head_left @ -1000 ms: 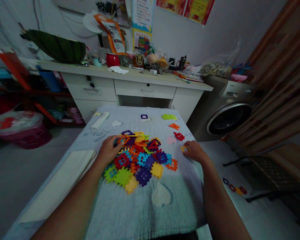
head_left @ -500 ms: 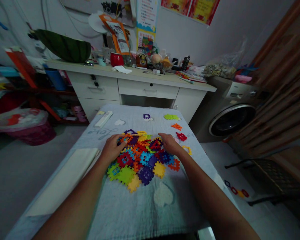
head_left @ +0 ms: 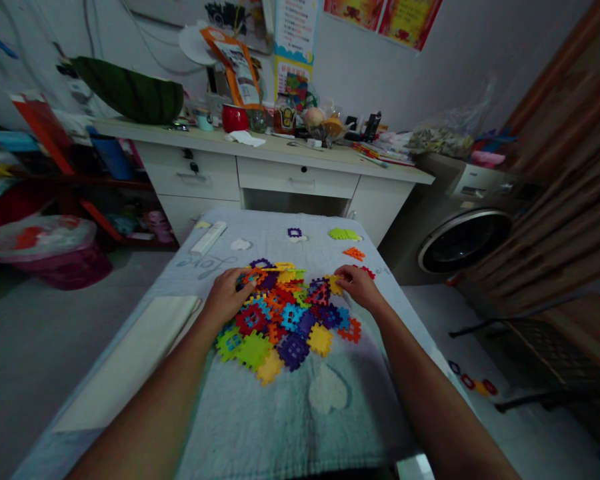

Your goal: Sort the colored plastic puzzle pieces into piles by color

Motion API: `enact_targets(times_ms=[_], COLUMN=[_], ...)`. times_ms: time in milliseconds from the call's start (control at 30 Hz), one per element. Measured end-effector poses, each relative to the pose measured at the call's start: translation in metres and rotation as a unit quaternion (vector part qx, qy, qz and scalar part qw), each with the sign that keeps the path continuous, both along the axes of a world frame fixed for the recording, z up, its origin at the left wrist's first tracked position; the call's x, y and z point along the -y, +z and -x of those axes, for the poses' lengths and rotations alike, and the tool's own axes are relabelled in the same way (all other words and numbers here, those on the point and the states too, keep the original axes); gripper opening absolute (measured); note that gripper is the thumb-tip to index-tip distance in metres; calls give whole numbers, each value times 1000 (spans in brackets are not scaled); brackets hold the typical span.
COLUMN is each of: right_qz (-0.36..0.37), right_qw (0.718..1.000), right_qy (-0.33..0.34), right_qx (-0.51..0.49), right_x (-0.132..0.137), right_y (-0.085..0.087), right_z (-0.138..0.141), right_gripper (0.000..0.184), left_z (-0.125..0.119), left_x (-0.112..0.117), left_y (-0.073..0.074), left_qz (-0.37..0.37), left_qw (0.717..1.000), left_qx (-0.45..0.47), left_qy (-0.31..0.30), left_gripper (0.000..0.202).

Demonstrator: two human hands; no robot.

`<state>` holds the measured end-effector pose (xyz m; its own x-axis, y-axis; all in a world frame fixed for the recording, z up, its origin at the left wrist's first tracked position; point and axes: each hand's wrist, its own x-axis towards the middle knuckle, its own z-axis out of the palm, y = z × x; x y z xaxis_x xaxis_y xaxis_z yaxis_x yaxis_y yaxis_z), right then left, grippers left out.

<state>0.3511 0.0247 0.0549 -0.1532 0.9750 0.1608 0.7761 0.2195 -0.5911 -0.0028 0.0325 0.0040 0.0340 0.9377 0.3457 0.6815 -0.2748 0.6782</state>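
A heap of colourful interlocking plastic tiles lies in the middle of a pale cloth-covered table. My left hand rests on the heap's left edge, fingers curled down onto the tiles. At the upper right edge of the heap my right hand pinches a yellow tile. Loose tiles lie apart beyond it: a red tile half hidden by my fingers, an orange tile, a green tile and a purple tile.
A folded white cloth lies on the table's left side and a white stick-shaped object at its far left. Behind stand a cluttered white desk and a washing machine. A few tiles lie on the floor right.
My right hand left a yellow tile at the right edge, reached into the heap, then drew back right with a yellow tile in its fingers. The left hand stayed put.
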Motion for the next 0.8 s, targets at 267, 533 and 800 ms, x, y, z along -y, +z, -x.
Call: enact_targets(times_ms=[267, 533, 800], right_qz=[-115, -40, -9], right_qw=[977, 982, 983], right_qy=[-168, -70, -38], right_qx=[60, 170, 177], right_x=[33, 69, 66], right_y=[4, -16, -24], right_z=[-72, -79, -78], right_gripper=[18, 24, 47], left_z=[0, 1, 0], left_x=[0, -1, 1], left_y=[1, 0, 1], left_qz=[-2, 1, 7], left_qw=[1000, 1000, 1000], left_qx=[-8, -17, -20], left_qy=[-4, -1, 1], left_gripper=[40, 43, 45])
